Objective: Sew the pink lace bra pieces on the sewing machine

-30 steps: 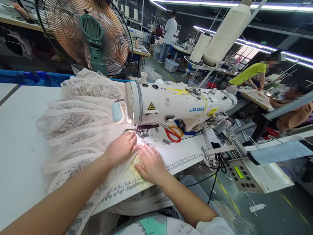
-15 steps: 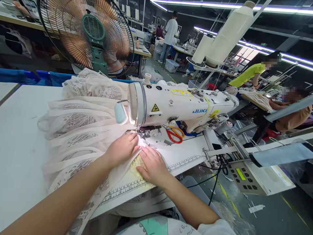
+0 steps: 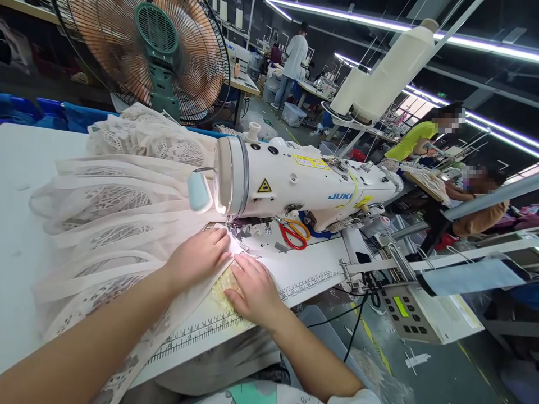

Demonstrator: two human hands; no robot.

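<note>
Cream sheer cloth with lacy openwork panels (image 3: 96, 238) lies under the fingers of the left hand (image 3: 197, 255), which are bent slightly and held close together; whether they pinch a fold cannot be told, as their undersides are hidden. The right hand (image 3: 255, 289) rests palm down just to the right, its fingers nearly straight and side by side, the thumb spread away, the fingertips at the cloth's right edge. Between the right thumb and the cloth shows a yellowish, crinkled patch (image 3: 219, 289) on the white tabletop (image 3: 311, 264), and a black printed ruler scale (image 3: 189, 334) runs along the near edge. Just beyond the fingertips stands the head of a white JUKI sewing machine (image 3: 269, 179), with the cloth spread in gathered folds to its left. Scissors with one red and one orange handle (image 3: 295, 233) lie beside the machine's near side. Farther right hangs a grey control box with a lit green display (image 3: 425, 314). At the far left is a large fan with a green motor housing (image 3: 155, 28); at the far right, tall cream thread cones (image 3: 396, 70) stand near a person in a yellow-green top (image 3: 410, 140).
</note>
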